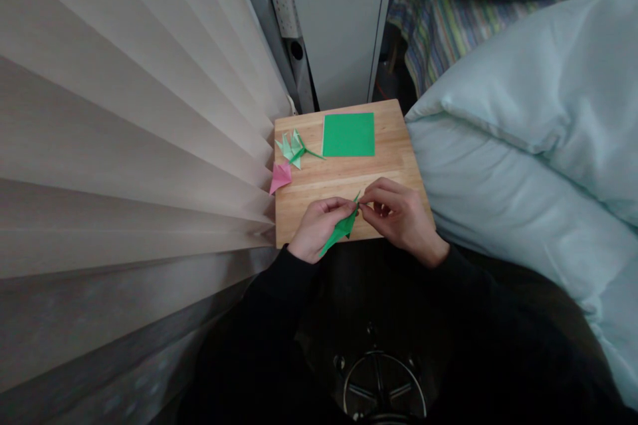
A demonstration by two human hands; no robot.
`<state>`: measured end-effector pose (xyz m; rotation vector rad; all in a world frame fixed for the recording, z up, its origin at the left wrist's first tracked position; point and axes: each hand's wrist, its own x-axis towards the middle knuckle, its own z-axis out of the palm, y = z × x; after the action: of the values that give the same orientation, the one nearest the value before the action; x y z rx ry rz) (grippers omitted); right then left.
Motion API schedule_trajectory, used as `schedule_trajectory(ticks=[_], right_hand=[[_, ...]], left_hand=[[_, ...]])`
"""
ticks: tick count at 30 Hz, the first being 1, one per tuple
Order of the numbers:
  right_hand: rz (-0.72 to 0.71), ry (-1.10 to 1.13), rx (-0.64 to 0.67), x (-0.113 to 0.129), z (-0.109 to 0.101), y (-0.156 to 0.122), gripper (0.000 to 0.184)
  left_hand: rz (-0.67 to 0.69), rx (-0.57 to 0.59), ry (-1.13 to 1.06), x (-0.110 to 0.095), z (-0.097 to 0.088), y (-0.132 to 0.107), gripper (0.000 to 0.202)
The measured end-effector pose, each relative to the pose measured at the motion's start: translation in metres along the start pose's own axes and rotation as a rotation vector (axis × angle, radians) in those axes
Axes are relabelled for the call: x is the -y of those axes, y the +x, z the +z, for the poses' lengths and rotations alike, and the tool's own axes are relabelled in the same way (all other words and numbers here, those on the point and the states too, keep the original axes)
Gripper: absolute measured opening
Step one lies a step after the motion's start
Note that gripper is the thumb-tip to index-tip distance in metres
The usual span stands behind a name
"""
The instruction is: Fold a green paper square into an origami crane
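My left hand [319, 226] and my right hand [401, 216] both pinch a folded green paper piece [341, 229] over the near edge of a small wooden table [399, 146]. The left hand grips its lower body, while the right hand's fingertips pinch its upper tip. A flat green paper square [348, 135] lies at the far side of the table. A light green folded paper figure [295, 148] and a pink folded paper figure [280, 176] rest near the table's left edge.
Pleated beige blinds [124, 133] fill the left side and reach the table's left edge. A pale blue duvet [538, 146] presses against the right edge. A white cabinet [339, 20] stands behind the table, with a striped blanket [448, 6] beyond.
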<state>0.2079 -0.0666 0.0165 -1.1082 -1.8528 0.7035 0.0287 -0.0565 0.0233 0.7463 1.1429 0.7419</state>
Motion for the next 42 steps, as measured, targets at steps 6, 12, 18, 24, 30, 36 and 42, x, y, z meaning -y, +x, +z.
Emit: schedule_trajectory(ticks=[6,12,18,24,30,36,42], right_hand=[[-0.073,-0.055,-0.044,-0.002,0.004,-0.002,0.011],[-0.079,-0.045,-0.064,-0.001,0.011,-0.005,0.014],[-0.015,0.044,-0.098,0.003,0.011,-0.005,0.011],[0.048,0.126,0.083,0.003,-0.009,0.003,0.007],[0.028,0.113,0.232,0.0,-0.02,0.005,0.006],[0.013,0.027,0.305,-0.001,-0.022,0.005,0.009],[-0.038,-0.041,0.247,0.005,-0.015,0.002,0.016]], left_hand=[[-0.053,-0.026,-0.135,0.0,0.003,-0.001,0.026],[-0.184,-0.002,-0.283,0.0,0.005,-0.001,0.018],[-0.223,0.04,-0.333,-0.002,0.002,-0.001,0.015],[-0.242,0.117,-0.151,-0.009,-0.001,-0.004,0.023],[-0.29,0.141,-0.088,-0.01,-0.005,-0.003,0.017],[-0.289,0.113,0.005,-0.005,-0.003,0.0,0.018],[-0.201,0.082,-0.003,0.0,0.001,-0.002,0.017]])
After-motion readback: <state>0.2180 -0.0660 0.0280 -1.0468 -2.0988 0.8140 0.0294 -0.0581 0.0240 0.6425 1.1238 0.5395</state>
